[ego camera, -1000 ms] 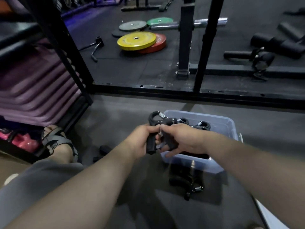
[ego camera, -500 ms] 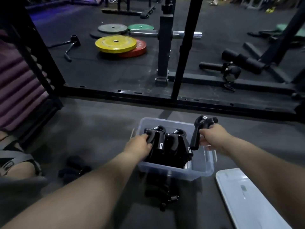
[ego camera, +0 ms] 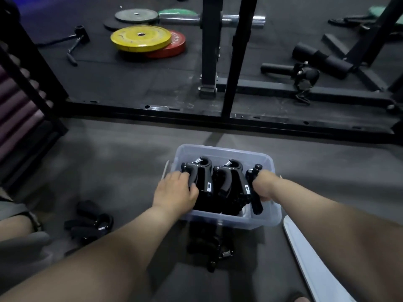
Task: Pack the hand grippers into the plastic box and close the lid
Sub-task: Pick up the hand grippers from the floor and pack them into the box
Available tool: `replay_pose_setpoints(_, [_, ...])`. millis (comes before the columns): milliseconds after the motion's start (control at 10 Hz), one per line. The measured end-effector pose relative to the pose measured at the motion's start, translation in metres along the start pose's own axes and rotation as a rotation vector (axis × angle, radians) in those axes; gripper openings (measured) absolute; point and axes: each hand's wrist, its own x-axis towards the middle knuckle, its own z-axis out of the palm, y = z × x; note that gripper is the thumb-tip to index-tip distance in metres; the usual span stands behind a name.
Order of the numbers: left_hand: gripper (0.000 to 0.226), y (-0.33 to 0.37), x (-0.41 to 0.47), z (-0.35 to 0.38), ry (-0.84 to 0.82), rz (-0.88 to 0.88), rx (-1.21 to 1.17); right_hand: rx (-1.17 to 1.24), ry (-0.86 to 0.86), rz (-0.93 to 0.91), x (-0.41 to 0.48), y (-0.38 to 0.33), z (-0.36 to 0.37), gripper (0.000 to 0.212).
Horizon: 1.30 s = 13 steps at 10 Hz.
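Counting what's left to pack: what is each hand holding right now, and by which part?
Right hand grips one hand gripper by a handle, lowering it into the plastic box. Left hand rests on a packed gripper's handle.

Two bare forearms and hands, no sleeves.
The left hand (ego camera: 174,192) and right hand (ego camera: 265,186) wear nothing; grey shorts (ego camera: 19,247) show at lower left of the frame.

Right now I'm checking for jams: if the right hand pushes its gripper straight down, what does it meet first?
Probably the clear plastic box floor; the right hand holds its black hand gripper over a gap.
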Motion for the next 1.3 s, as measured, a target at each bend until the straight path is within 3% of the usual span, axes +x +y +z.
replay_pose_setpoints(100, [0.046,-0.002,0.006,0.005,0.102,-0.026,-0.086,0.347,0.045,0.033,0.034,0.011,0.020,0.030])
replay_pose_setpoints(200, [0.045,-0.007,0.008,0.014,0.005,-0.046,-0.187,0.379,0.042,0.100,0.056,0.019,0.034,0.008])
replay_pose_setpoints(400, [0.071,-0.013,0.001,0.026,0.066,0.013,-0.188,0.556,-0.080,0.181,0.057,0.016,0.031,0.014])
replay_pose_setpoints(700, [0.066,-0.009,-0.002,0.027,0.060,-0.034,-0.145,0.968,-0.326,0.264,0.045,0.014,0.049,0.022])
replay_pose_setpoints(900, [0.065,-0.008,-0.003,0.027,0.081,-0.038,-0.142,1.223,-0.438,0.139,0.056,0.014,0.055,0.042])
replay_pose_setpoints(1000, [0.066,-0.008,-0.003,0.027,0.072,-0.047,-0.141,1.102,-0.382,0.132,0.063,0.016,0.057,0.046])
replay_pose_setpoints(1100, [0.066,-0.008,-0.003,0.027,0.071,-0.046,-0.145,0.937,-0.244,0.167,0.066,0.015,0.055,0.037])
replay_pose_setpoints(1200, [0.067,-0.008,-0.003,0.027,0.074,-0.052,-0.154,0.943,-0.124,0.093,0.064,0.009,0.046,0.020])
replay_pose_setpoints(1300, [0.068,-0.007,-0.003,0.026,0.072,-0.051,-0.154,0.787,-0.084,-0.024,0.054,-0.003,0.039,0.048])
